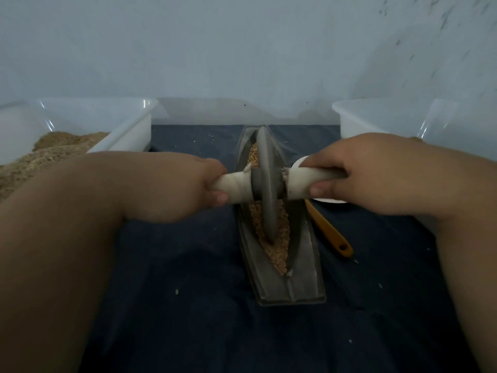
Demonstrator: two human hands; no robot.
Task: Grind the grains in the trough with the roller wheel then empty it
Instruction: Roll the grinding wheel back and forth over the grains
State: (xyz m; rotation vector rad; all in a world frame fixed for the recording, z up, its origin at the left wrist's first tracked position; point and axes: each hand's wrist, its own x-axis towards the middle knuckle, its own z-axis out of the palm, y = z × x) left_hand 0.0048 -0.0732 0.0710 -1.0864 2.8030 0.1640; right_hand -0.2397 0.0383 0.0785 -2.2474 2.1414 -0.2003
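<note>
Left hand (185,184): clenched around the left white-wrapped handle of the roller wheel (266,184).
Right hand (357,170): clenched around the right handle.
Roller wheel: upright, its rim in the trough (304,265).
Grains (279,249): lying along the trough channel.
Trough: lengthwise on the dark-clothed table (174,265).
Left tub (129,122): holds tan meal.

Pale blue-grey wall (242,44) filling the upper half, speckling darkly toward the right. Dark navy cloth (166,305) spreading across the surface below, wrinkling slightly, carrying scattered pale specks. Dim, even light falling throughout, casting only soft shadows.
</note>
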